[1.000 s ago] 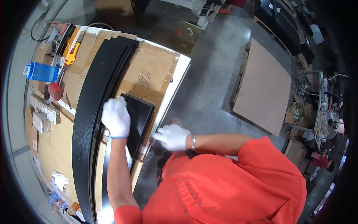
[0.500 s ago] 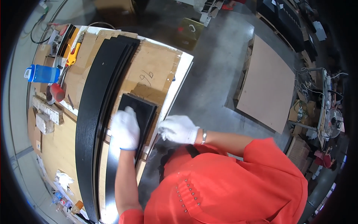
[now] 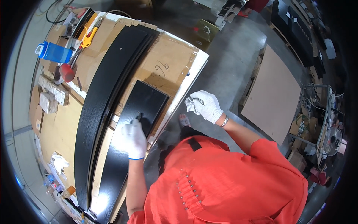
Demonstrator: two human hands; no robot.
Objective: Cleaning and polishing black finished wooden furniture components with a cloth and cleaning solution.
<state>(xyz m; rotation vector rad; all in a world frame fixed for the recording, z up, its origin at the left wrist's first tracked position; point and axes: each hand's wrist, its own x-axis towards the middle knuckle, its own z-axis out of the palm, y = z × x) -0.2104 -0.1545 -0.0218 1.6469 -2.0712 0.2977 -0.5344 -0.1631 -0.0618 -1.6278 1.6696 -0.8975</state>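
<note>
My left hand, in a white glove, is over a flat black board on the workbench. Its fingers are curled, and a small dark thing shows at their tips; I cannot make out what it is. My right hand, gloved too, is raised past the bench's right edge. It grips a crumpled whitish cloth. Beside the flat board, to its left, lie several long curved black boards, stacked together.
Cardboard covers the bench top. Along its left side are a blue bottle, a red-headed mallet, a yellow-handled tool and foam blocks. A large brown sheet lies on a pallet at right.
My right hand has moved away from the bench, up and to the right, with the cloth now showing. My left hand has shifted slightly over the board. The whole view has shifted.
</note>
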